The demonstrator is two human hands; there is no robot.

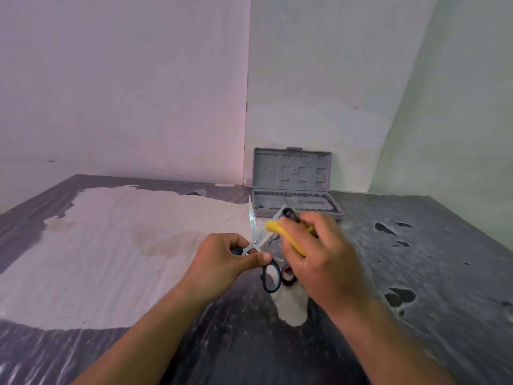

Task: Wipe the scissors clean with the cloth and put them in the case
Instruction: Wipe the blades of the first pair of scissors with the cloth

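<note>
My left hand (pixel 222 259) grips the scissors (pixel 254 232) near the pivot and one handle. They are spread apart, with one steel blade pointing up and away and a black handle loop hanging toward me. My right hand (pixel 319 254) is closed on a yellow cloth (pixel 288 237), pressed just right of the scissors where the second blade runs; a dark part shows above its fingers. The hand is motion-blurred. The grey plastic case (pixel 266 212) lies open at the back by the wall corner, its lid upright.
A dark red ring-shaped object (pixel 287 275) lies on the table under my right hand. The table (pixel 416 273) is dark with large worn pale patches, and walls close it off behind and to the right.
</note>
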